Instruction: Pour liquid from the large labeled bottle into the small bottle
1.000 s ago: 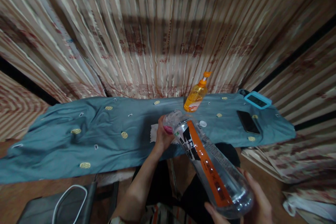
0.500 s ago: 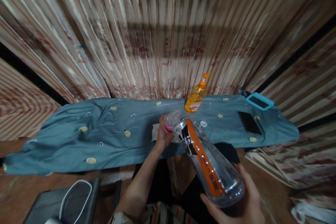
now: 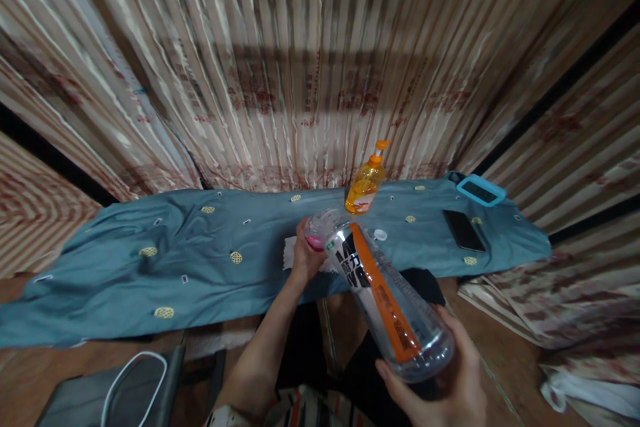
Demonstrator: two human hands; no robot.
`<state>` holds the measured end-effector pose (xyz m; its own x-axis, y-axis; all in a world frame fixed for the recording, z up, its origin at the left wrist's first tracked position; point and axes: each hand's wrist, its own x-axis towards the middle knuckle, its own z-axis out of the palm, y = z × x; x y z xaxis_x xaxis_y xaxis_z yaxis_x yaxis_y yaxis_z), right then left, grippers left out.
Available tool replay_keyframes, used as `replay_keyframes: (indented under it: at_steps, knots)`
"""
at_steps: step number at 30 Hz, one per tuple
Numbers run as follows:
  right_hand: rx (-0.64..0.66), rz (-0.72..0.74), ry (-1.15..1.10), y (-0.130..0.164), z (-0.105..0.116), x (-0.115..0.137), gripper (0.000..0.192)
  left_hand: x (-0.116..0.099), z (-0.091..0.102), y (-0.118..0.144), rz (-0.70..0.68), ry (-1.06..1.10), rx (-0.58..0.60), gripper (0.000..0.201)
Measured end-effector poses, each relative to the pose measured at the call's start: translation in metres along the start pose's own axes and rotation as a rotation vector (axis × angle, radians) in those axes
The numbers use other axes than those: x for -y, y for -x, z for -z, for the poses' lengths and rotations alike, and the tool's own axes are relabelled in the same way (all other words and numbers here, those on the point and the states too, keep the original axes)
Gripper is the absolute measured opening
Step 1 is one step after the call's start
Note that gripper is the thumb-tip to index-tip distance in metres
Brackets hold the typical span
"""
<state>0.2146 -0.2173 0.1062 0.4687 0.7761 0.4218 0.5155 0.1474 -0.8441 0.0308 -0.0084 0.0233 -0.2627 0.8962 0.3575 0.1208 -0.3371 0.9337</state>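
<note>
My right hand point(image 3: 445, 380) grips the base of a large clear plastic bottle point(image 3: 380, 293) with a grey, black and orange label, held tilted with its neck pointing away from me. At the bottle's neck, my left hand point(image 3: 304, 257) holds something pink between its fingers, pressed against the mouth. A white bottle cap point(image 3: 381, 235) lies on the blue cloth point(image 3: 200, 247) just right of the neck. A white wipe point(image 3: 290, 255) lies under my left hand.
An orange pump bottle point(image 3: 365, 185) stands at the cloth's back edge by the striped curtain. A black phone point(image 3: 463, 229) and a device in a blue case point(image 3: 479, 190) lie at the right. A dark bag with a white cable point(image 3: 135, 380) sits lower left.
The bottle has come a little closer and lower in view as my right hand shifted under its base. My left hand stays at the neck.
</note>
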Motion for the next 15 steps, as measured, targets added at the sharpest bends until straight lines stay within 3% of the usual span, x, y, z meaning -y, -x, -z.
replay_keyframes:
  at_steps: [2, 6, 11, 15]
  knots:
    - [-0.005, -0.111, -0.076, -0.001, -0.003, 0.002, 0.092, -0.003, 0.000, 0.000, 0.039, -0.002, -0.005, 0.093]
    - [0.036, -0.173, -0.117, -0.006, -0.003, -0.010, 0.090, -0.011, 0.002, 0.001, 0.145, -0.033, 0.008, 0.097]
    - [0.072, -0.185, -0.148, -0.013, 0.006, -0.035, 0.093, -0.017, 0.004, 0.001, 0.192, -0.049, 0.005, 0.092]
    - [0.059, -0.136, -0.105, -0.017, 0.008, -0.030, 0.091, -0.017, 0.004, 0.001, 0.173, -0.078, 0.004, 0.092]
